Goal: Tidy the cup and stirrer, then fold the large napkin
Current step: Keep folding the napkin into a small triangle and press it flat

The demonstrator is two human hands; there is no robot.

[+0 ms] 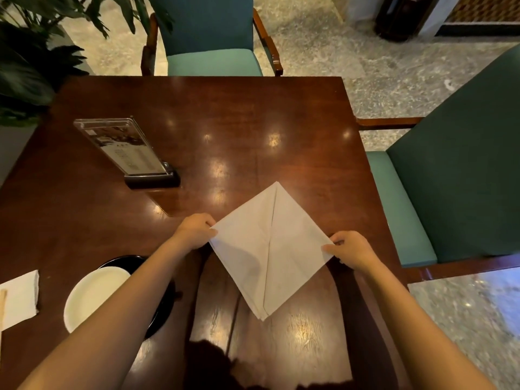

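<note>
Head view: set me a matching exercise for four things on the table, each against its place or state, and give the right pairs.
Things:
1. large napkin
2. menu stand
3. white dish
4. small napkin

Places or states:
A. sits on a black plate
B. lies at the table's left edge with a wooden stick on it
C. pinched at two opposite corners by the left hand and right hand
D. stands on a dark base, far left

Pairs: 1-C, 2-D, 3-A, 4-B.

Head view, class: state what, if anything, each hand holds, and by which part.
Both hold the large napkin, folded into a diamond: the left hand pinches its left corner, the right hand its right corner.
</note>
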